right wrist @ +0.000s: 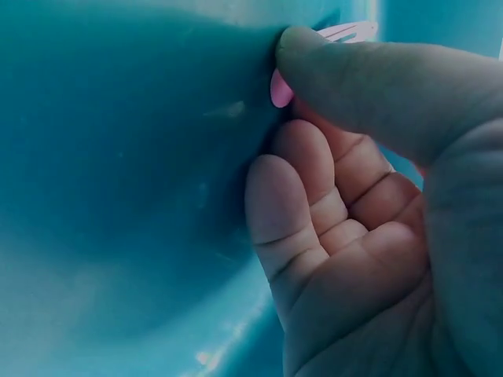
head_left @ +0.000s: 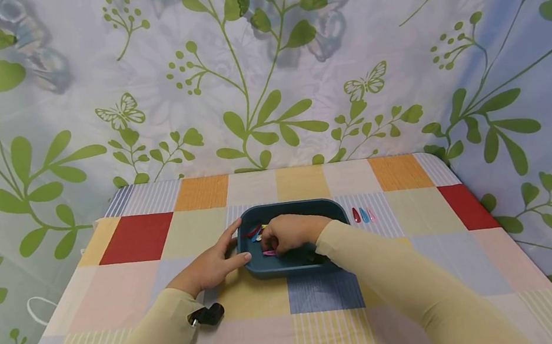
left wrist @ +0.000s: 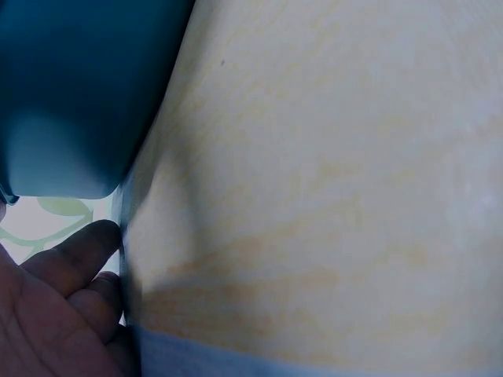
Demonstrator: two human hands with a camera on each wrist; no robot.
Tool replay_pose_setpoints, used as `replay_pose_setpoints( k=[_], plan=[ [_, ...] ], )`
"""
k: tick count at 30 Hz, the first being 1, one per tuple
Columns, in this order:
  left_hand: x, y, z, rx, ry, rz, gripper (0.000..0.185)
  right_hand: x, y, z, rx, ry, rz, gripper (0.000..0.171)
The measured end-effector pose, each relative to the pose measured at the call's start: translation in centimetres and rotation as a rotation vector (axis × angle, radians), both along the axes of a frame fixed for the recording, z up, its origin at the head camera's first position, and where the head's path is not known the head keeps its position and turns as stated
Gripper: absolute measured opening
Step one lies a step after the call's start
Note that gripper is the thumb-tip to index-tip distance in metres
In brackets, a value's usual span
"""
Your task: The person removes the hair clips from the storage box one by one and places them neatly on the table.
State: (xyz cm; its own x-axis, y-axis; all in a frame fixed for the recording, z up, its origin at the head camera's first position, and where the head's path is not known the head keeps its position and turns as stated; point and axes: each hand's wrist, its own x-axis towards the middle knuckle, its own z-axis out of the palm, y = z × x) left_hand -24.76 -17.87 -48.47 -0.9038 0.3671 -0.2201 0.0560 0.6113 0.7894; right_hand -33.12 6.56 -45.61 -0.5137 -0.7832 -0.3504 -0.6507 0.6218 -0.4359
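Where the two hands work, I count one dark blue-green rectangular plastic tray (head_left: pixel 280 270) with rounded corners, lying between them on the surface (head_left: pixel 258 341), which a patchwork cloth covers. Right of the right hand, outside the tray, I see three slim hair clips side by side: one dark red clip (head_left: pixel 356 215), one blue clip (head_left: pixel 364 215) and one pale pink clip (head_left: pixel 371 215). Inside the tray, just left of the right hand, lies a cluster of small red, blue and yellow clips (head_left: pixel 255 233); they overlap, so I cannot tell their number.

My left arm reaches forward to the tray's left side, with one black wrist camera (head_left: pixel 207 315) at the cuff; my right arm crosses the tray's near right corner, its hand low inside.

The left hand (head_left: pixel 213 266) is spread, thumb and fingertips against the tray's left edge. The right hand (head_left: pixel 289 233) has its fingers curled, pinching one pink metal snap clip (right wrist: pixel 281 90) under the thumb tip, near the tray's floor.
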Motion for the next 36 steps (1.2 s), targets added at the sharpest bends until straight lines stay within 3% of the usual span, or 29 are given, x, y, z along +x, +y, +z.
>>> replay_pose_setpoints(
  k=[10, 16, 22, 36],
  plan=[
    [-0.1, 0.3, 0.1, -0.006, 0.008, -0.006, 0.087, -0.2, 0.4, -0.2, -0.026, -0.034, -0.017, 0.011],
    [-0.1, 0.4, 0.2, -0.006, 0.011, -0.012, 0.087, -0.4, 1.2, -0.1, -0.111, -0.029, -0.057, 0.011],
    [0.0, 0.6, 0.4, -0.007, 0.01, -0.015, 0.087, -0.4, 2.3, 0.4, -0.217, 0.002, -0.123, 0.008],
    [0.4, 0.2, 0.5, -0.015, 0.001, 0.005, 0.088, 0.1, 5.4, 2.7, -0.379, -0.022, -0.332, 0.007]
  ],
)
